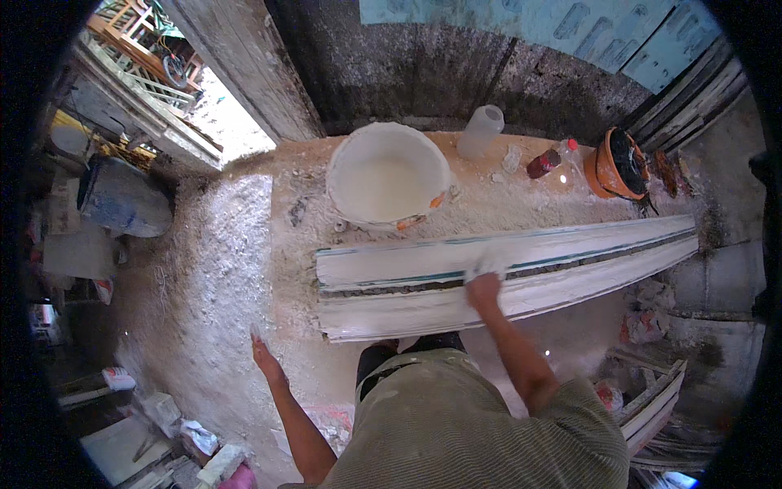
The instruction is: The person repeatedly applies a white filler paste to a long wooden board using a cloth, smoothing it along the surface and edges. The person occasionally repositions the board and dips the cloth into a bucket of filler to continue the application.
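My right hand (484, 288) is over the long white-coated boards (391, 308), closed round a whitish, motion-blurred thing that I cannot make out. The boards lie lengthwise in front of me, with a dark gap and thin green lines running along them. Off to the left, my left hand (262, 355) hangs in the air away from the boards, fingers stretched out and nothing in it. Beyond the boards stands a big round white tub (337, 186) with pale, milky liquid (387, 181) inside; orange patches show on its rim.
Right of the tub are a translucent plastic container (482, 132), a red-capped bottle (569, 149), a dark red bottle (544, 163) and an orange bucket (601, 169) with black stuff inside. A blue barrel (129, 198) stands left. Wooden pieces (654, 407) lie at lower right.
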Available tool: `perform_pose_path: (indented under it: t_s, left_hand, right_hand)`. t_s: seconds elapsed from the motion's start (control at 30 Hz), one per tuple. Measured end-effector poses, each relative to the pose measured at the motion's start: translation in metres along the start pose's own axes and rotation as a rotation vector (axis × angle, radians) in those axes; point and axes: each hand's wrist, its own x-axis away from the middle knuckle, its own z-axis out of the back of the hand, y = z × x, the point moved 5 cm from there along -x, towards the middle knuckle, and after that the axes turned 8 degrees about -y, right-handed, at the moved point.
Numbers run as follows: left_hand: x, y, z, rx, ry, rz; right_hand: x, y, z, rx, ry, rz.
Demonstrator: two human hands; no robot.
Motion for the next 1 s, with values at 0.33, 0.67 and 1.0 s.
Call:
perform_pose_path:
  t_s: [0.33, 0.67, 1.0]
  left_hand:
    - [0.032, -0.002, 0.030, 0.012, -0.002, 0.143]
    - [0.131, -0.060, 0.043, -0.221, 0.188, 0.238]
    - [0.138, -0.040, 0.004, -0.011, 0.146, 0.139]
  right_hand:
    - [0.038, -0.264, 0.126, -0.127, 0.522, 1.026]
    - [-0.253, -0.307, 0.008, 0.969, -0.088, 1.220]
    - [-0.278, -0.309, 0.054, 0.687, -0.015, 1.090]
